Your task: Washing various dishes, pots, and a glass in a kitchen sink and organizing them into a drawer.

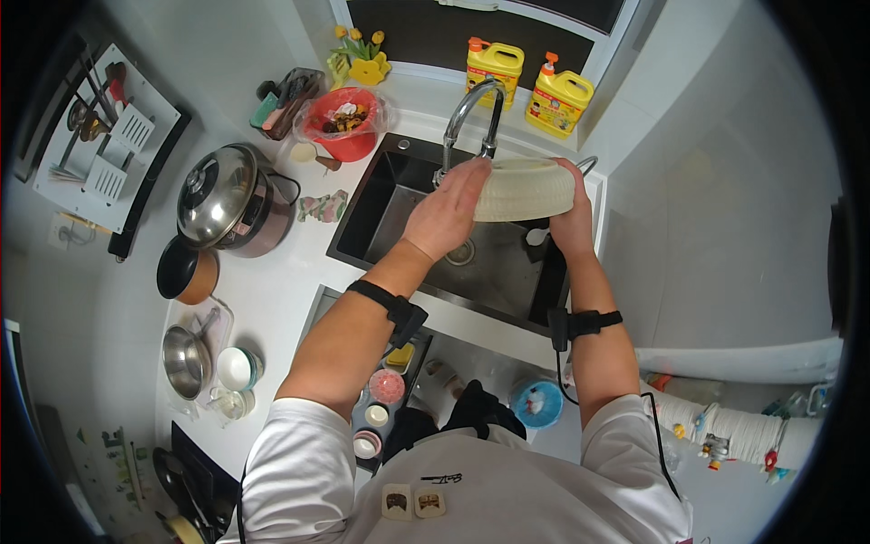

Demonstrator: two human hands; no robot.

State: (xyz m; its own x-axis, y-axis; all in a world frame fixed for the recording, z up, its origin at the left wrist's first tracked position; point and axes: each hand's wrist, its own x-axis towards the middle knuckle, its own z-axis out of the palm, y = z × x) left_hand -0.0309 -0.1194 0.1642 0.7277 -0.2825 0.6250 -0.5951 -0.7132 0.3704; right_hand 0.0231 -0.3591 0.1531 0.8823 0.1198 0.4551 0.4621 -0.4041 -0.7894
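Observation:
Both hands hold a pale translucent ribbed plastic bowl or basket [525,197] on its side above the dark sink [489,285]. My left hand [450,207] lies against its left side, with the fingers stretched upward. At its right edge is my right hand [574,214], whose fingers are partly hidden behind it. The curved chrome faucet [469,102] stands just behind the bowl. Below, the round drain [461,253] shows in the sink bottom, and a small white object [536,236] lies near the right wall of the sink.
A red bin of food scraps [346,139], a lidded electric cooker [234,204], a saucepan [187,272], a steel bowl [186,360] and stacked bowls [238,369] stand on the left counter. Yellow pump bottles [559,102] stand behind the sink. An open drawer [401,421] holds dishes below.

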